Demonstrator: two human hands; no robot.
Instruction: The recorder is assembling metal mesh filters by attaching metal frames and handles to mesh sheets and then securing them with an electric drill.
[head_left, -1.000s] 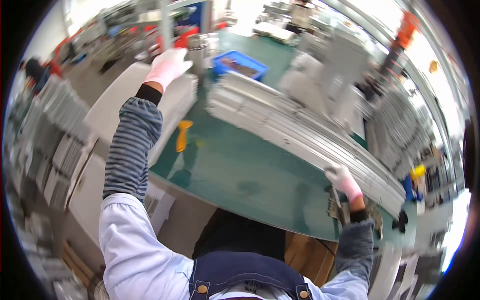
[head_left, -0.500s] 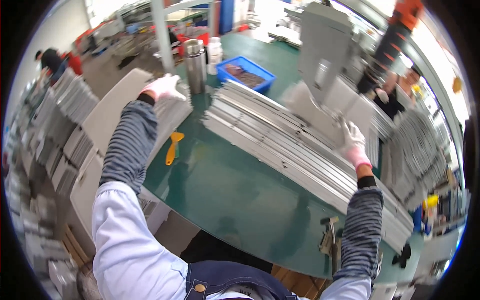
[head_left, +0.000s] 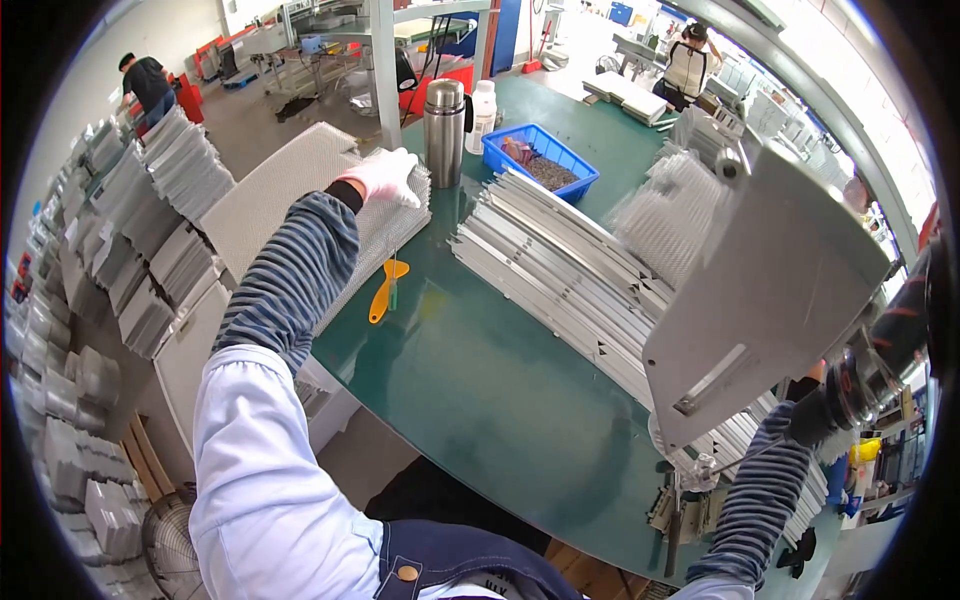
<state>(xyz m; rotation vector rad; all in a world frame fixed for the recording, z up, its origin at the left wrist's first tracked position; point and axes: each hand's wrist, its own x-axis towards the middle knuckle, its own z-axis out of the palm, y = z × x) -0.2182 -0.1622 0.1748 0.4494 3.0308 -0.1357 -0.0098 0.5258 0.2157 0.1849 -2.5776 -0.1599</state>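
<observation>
My left hand [head_left: 392,175], in a white glove, lies flat on top of a stack of white mesh sheets [head_left: 372,240] at the left edge of the green table [head_left: 470,390]. A large grey metal panel [head_left: 770,280] is raised in the air at the right, tilted toward me. My right forearm [head_left: 762,500], in a striped sleeve, reaches up to the panel's lower edge; the hand itself is hidden behind the panel and seems to hold it. Below lies a long pile of aluminium strips [head_left: 560,275].
A steel flask [head_left: 445,130], a white bottle [head_left: 483,112] and a blue bin of small parts [head_left: 540,165] stand at the far side. A yellow-handled scraper [head_left: 383,292] lies near the mesh. Stacks of mesh panels [head_left: 150,210] fill the left. Two people [head_left: 148,80] [head_left: 688,62] work far off.
The grey panel has come up from the right into the air in front of me, and my right hand has left the strips. My left hand stays on the mesh stack.
</observation>
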